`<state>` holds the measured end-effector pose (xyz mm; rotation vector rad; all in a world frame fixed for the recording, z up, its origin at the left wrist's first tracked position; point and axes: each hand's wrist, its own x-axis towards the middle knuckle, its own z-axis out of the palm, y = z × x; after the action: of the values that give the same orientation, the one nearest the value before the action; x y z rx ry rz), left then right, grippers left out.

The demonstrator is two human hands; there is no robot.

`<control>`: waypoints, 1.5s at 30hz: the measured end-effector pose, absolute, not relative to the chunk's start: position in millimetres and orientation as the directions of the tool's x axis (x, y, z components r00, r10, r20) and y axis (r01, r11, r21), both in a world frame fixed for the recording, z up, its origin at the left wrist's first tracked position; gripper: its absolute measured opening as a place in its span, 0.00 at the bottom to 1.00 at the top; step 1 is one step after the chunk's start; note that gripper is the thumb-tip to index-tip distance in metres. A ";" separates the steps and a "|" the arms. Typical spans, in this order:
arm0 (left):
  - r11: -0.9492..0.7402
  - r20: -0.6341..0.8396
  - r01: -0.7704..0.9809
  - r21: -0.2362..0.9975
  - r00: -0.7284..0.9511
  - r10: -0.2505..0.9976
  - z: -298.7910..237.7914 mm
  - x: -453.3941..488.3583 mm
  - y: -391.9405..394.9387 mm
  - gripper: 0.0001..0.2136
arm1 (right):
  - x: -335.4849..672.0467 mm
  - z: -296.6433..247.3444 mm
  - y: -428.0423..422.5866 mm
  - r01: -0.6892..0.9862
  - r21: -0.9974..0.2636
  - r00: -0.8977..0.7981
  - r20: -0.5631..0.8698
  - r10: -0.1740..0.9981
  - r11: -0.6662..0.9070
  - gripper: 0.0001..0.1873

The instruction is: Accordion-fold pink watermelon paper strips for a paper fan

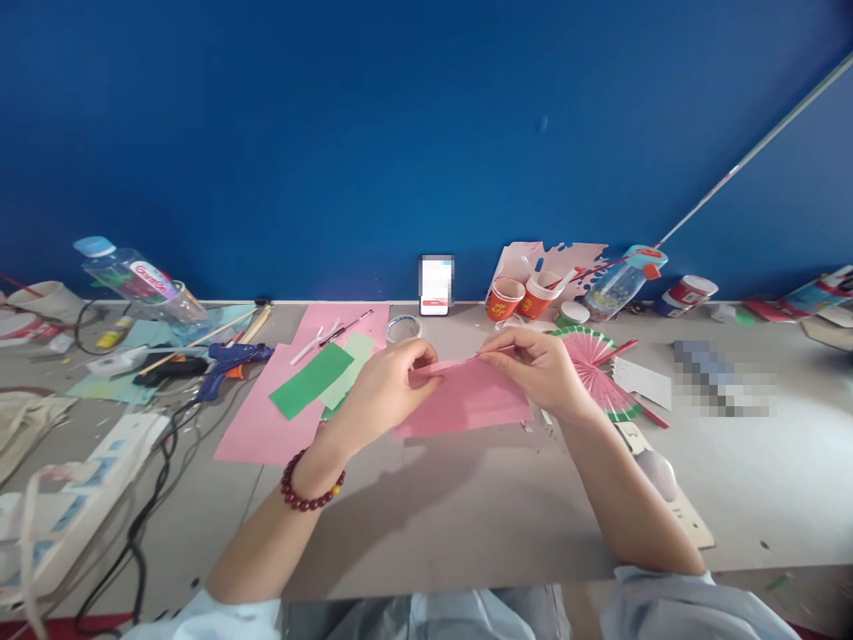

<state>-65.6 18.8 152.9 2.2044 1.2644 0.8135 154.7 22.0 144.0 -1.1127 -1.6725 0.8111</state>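
A sheet of pink paper (470,400) is held a little above the table, its far edge pinched between both hands. My left hand (393,382) grips the left part of that edge with thumb and fingers. At the right part, my right hand (533,364) pinches the edge between thumb and fingertips. A roll of tape (404,328) lies just beyond my left hand. Green paper strips (312,380) rest on larger pink paper (250,427) to the left. Beside my right hand lies a pink and green paper fan (590,360).
At the left are a blue glue gun (230,364), a power strip (99,498) with cables, and a plastic bottle (143,276). A phone (435,289) leans against the blue wall. Paper cups (505,300) and a clear bottle (623,284) stand at the back right.
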 end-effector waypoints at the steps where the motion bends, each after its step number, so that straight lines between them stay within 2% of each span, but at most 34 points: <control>1: -0.463 0.250 0.592 0.659 0.408 0.878 152.8 -65.6 18.7 0.06 | 155.1 144.1 22.6 0.310 -0.874 -0.152 0.344 0.927 0.375 0.07; 11: -0.408 0.091 0.578 0.707 0.498 0.862 160.2 -73.6 23.4 0.07 | 157.6 145.0 24.2 0.350 -0.859 -0.180 0.330 0.927 0.374 0.09; 16: -0.387 0.053 0.618 0.685 0.487 0.872 164.9 -84.6 24.7 0.11 | 160.9 144.0 26.3 0.335 -0.879 -0.097 0.325 0.941 0.338 0.08; 21: -0.332 0.068 0.560 0.759 0.439 0.896 168.3 -112.5 33.4 0.16 | 170.2 145.5 31.8 0.288 -0.905 0.015 0.331 0.944 0.312 0.08; 27: -0.320 0.162 0.411 0.854 0.373 0.914 165.1 -130.0 44.2 0.15 | 177.1 144.6 37.9 0.249 -0.922 0.106 0.329 0.938 0.296 0.10; 36: -0.349 0.207 0.369 0.861 0.372 0.905 162.9 -124.6 44.0 0.08 | 181.5 143.3 42.6 0.216 -0.933 0.098 0.313 0.945 0.286 0.12; 40: -0.295 0.160 0.275 0.915 0.422 0.892 155.5 -128.4 53.5 0.10 | 183.0 143.8 43.0 0.203 -0.933 0.105 0.322 0.941 0.296 0.11; 45: -0.261 0.163 0.246 0.934 0.357 0.920 147.4 -129.6 58.6 0.11 | 182.4 141.7 43.8 0.186 -0.939 0.100 0.310 0.945 0.289 0.10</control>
<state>-129.6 58.6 147.4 1.7281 1.0395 0.9486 182.4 43.8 141.7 -1.1554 -1.3641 0.8039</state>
